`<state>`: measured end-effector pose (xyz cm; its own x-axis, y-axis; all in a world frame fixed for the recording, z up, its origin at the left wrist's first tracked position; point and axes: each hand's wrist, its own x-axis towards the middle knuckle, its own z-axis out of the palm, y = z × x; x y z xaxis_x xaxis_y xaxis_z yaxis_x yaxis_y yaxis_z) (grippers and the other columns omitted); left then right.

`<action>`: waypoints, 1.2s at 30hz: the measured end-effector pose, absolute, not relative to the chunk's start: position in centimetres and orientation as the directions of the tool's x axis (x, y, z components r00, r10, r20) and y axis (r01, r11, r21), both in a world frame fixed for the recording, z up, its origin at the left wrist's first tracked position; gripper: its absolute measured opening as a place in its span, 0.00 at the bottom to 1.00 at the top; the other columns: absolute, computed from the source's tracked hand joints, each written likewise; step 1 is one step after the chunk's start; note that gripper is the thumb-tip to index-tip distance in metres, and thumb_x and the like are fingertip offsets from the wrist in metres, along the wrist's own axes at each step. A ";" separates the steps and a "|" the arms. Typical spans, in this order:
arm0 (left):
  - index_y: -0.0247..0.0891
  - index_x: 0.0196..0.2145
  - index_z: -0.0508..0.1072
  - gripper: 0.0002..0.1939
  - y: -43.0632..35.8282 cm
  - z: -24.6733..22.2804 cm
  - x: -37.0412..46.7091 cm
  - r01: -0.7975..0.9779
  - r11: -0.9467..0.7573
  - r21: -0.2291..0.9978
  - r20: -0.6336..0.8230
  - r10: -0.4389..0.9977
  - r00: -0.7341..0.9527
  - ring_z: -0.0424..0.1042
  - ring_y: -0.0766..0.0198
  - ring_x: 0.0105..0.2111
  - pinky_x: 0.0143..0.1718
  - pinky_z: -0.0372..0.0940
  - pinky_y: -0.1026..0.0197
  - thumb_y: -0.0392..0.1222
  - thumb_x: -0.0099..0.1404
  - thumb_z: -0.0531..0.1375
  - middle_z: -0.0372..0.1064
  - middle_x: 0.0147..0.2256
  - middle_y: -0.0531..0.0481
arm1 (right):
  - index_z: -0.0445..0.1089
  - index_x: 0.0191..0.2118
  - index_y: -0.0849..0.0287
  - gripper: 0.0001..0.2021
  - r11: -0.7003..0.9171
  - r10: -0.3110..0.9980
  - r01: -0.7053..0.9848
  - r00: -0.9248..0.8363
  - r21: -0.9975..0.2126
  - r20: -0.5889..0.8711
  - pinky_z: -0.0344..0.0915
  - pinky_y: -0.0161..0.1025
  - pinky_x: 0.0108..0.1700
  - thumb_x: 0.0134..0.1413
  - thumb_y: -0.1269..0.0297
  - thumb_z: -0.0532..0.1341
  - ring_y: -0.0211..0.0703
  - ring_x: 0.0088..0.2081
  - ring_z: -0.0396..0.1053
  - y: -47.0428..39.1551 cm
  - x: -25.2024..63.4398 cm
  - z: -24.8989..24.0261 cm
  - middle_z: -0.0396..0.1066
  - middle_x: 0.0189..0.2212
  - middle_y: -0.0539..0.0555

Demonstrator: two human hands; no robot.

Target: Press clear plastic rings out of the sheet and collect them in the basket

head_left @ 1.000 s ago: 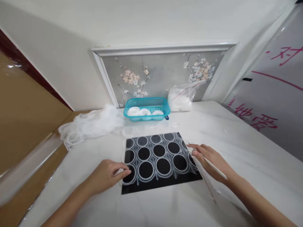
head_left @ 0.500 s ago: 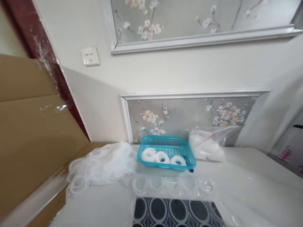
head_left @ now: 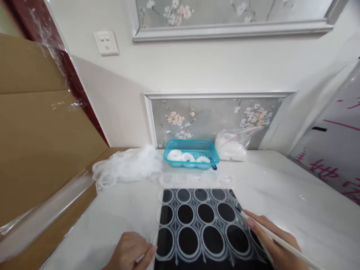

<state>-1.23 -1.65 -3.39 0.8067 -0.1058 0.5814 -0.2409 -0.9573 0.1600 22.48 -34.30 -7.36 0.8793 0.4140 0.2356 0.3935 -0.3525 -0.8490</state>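
Note:
A black sheet (head_left: 197, 225) patterned with pale rings lies on the white table, with translucent material over and beyond its edges. My right hand (head_left: 272, 238) grips a slim white tool (head_left: 284, 243) whose dark tip touches or hovers over the sheet's right side; which of the two is unclear. At the sheet's lower left edge is my left hand (head_left: 133, 251), its fingers curled and pressed together. Whether it pinches the thin edge there cannot be made out.
Behind the sheet stands a blue basket (head_left: 191, 144) holding white rolls (head_left: 188, 157). A clear bag (head_left: 232, 146) of white material leans by the wall. White netting-like material (head_left: 132, 163) lies left, beside a cardboard box (head_left: 42, 142).
Both hands have come into view, the right one with the white tool. The view has tilted down, showing more of the patterned sheet.

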 end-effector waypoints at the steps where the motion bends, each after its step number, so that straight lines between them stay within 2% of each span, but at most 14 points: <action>1: 0.39 0.25 0.61 0.12 -1.9 -3.2 -0.9 -0.274 -0.951 0.144 0.562 -0.149 0.813 0.59 0.70 0.18 0.24 0.58 0.61 0.31 0.67 0.52 0.58 0.17 0.56 | 0.77 0.45 0.51 0.17 -0.360 0.411 0.363 0.889 -0.859 0.203 0.74 0.37 0.45 0.56 0.48 0.61 0.55 0.50 0.73 -34.3 22.4 -7.2 0.76 0.46 0.54; 3: 0.38 0.22 0.56 0.15 -2.2 -3.0 -0.6 -0.329 -0.937 0.120 0.538 -0.217 0.814 0.55 0.70 0.16 0.23 0.53 0.60 0.30 0.66 0.53 0.55 0.16 0.57 | 0.76 0.38 0.54 0.15 -0.362 0.409 0.347 0.893 -0.865 0.187 0.73 0.35 0.36 0.54 0.49 0.62 0.51 0.40 0.76 -34.5 22.2 -6.8 0.77 0.37 0.54; 5: 0.37 0.21 0.52 0.17 -2.6 -2.7 -0.5 -0.376 -0.920 0.111 0.528 -0.266 0.807 0.51 0.70 0.16 0.22 0.49 0.59 0.28 0.64 0.52 0.53 0.16 0.57 | 0.72 0.30 0.56 0.15 -0.335 0.396 0.343 0.897 -0.878 0.199 0.68 0.34 0.27 0.55 0.50 0.61 0.45 0.29 0.71 -34.6 21.8 -6.3 0.73 0.27 0.53; 6: 0.37 0.21 0.51 0.17 -2.7 -2.5 -0.5 -0.401 -0.909 0.111 0.527 -0.288 0.800 0.50 0.70 0.16 0.21 0.47 0.59 0.27 0.63 0.52 0.52 0.16 0.57 | 0.69 0.28 0.57 0.15 -0.321 0.378 0.333 0.903 -0.887 0.202 0.65 0.34 0.26 0.56 0.50 0.60 0.43 0.26 0.68 -34.6 21.6 -6.0 0.71 0.24 0.52; 9: 0.37 0.19 0.48 0.18 -3.1 -2.1 -0.4 -0.450 -0.885 0.122 0.563 -0.312 0.766 0.46 0.70 0.16 0.20 0.42 0.59 0.27 0.62 0.52 0.48 0.15 0.57 | 0.68 0.30 0.57 0.15 -0.296 0.376 0.276 0.914 -0.914 0.154 0.62 0.35 0.28 0.55 0.49 0.61 0.41 0.28 0.66 -34.0 20.9 -5.1 0.69 0.25 0.52; 13: 0.38 0.17 0.47 0.21 -2.9 -2.0 0.0 -0.407 -0.900 0.158 0.562 -0.257 0.787 0.45 0.70 0.15 0.21 0.43 0.59 0.31 0.64 0.51 0.47 0.13 0.56 | 0.70 0.32 0.59 0.18 -0.247 0.466 0.181 0.884 -0.952 0.048 0.61 0.37 0.30 0.49 0.46 0.66 0.40 0.29 0.65 -32.3 19.6 -4.8 0.70 0.27 0.52; 15: 0.38 0.16 0.52 0.21 -2.5 -2.0 0.2 -0.381 -0.906 0.184 0.532 -0.234 0.814 0.49 0.70 0.15 0.21 0.45 0.60 0.33 0.66 0.50 0.51 0.13 0.56 | 0.69 0.31 0.59 0.19 -0.202 0.529 0.161 0.848 -0.966 0.031 0.62 0.37 0.32 0.48 0.46 0.66 0.40 0.29 0.66 -31.3 18.9 -4.7 0.70 0.27 0.52; 17: 0.37 0.18 0.61 0.19 -2.1 -2.0 0.4 -0.372 -0.902 0.221 0.492 -0.226 0.841 0.56 0.71 0.15 0.21 0.49 0.62 0.35 0.67 0.52 0.60 0.15 0.55 | 0.68 0.29 0.59 0.19 -0.158 0.597 0.175 0.801 -0.972 0.047 0.62 0.37 0.32 0.50 0.46 0.66 0.40 0.30 0.67 -30.4 18.3 -4.5 0.71 0.27 0.53; 21: 0.37 0.30 0.75 0.12 -2.1 -2.1 0.2 -0.371 -0.886 0.277 0.373 -0.256 0.892 0.66 0.74 0.18 0.23 0.57 0.69 0.36 0.68 0.55 0.73 0.22 0.56 | 0.73 0.31 0.58 0.16 -0.131 0.744 0.279 0.662 -0.951 0.092 0.63 0.37 0.31 0.55 0.49 0.63 0.40 0.30 0.68 -28.2 16.9 -3.7 0.74 0.28 0.52; 24: 0.37 0.38 0.77 0.11 -2.7 -2.7 -0.3 -0.398 -0.913 0.084 0.341 -0.349 0.873 0.68 0.72 0.18 0.21 0.56 0.67 0.36 0.70 0.54 0.74 0.24 0.55 | 0.78 0.37 0.56 0.14 -0.093 0.838 0.305 0.538 -0.948 0.091 0.68 0.39 0.36 0.56 0.52 0.63 0.43 0.34 0.73 -26.2 15.9 -3.4 0.77 0.33 0.54; 27: 0.34 0.41 0.76 0.12 -3.5 -3.4 -1.0 -0.420 -0.902 -0.095 0.336 -0.427 0.840 0.68 0.68 0.18 0.18 0.53 0.65 0.38 0.71 0.53 0.73 0.22 0.54 | 0.79 0.40 0.56 0.12 -0.022 0.884 0.344 0.446 -0.939 0.143 0.70 0.41 0.43 0.55 0.56 0.64 0.45 0.39 0.75 -23.9 15.3 -3.8 0.79 0.38 0.55; 31: 0.35 0.41 0.76 0.12 -4.0 -4.1 -1.9 -0.380 -0.909 -0.171 0.314 -0.416 0.853 0.68 0.66 0.17 0.17 0.54 0.63 0.39 0.71 0.53 0.72 0.22 0.54 | 0.79 0.37 0.57 0.09 -0.011 0.913 0.336 0.388 -0.942 0.128 0.69 0.40 0.40 0.55 0.60 0.64 0.45 0.37 0.75 -21.5 14.6 -4.6 0.79 0.35 0.54; 34: 0.34 0.43 0.76 0.14 -4.1 -4.4 -2.3 -0.355 -0.922 -0.151 0.289 -0.385 0.876 0.69 0.65 0.17 0.18 0.56 0.63 0.40 0.72 0.51 0.71 0.20 0.54 | 0.78 0.34 0.58 0.09 -0.072 0.911 0.326 0.406 -0.943 0.071 0.68 0.39 0.35 0.55 0.59 0.64 0.44 0.33 0.74 -20.7 14.3 -5.1 0.78 0.30 0.53; 36: 0.34 0.44 0.76 0.15 -4.1 -4.5 -2.4 -0.349 -0.927 -0.134 0.255 -0.373 0.892 0.69 0.65 0.18 0.19 0.56 0.64 0.40 0.72 0.51 0.72 0.21 0.53 | 0.78 0.33 0.59 0.09 -0.081 0.908 0.345 0.413 -0.935 0.073 0.67 0.38 0.35 0.56 0.60 0.64 0.44 0.33 0.74 -20.6 14.1 -5.2 0.78 0.30 0.53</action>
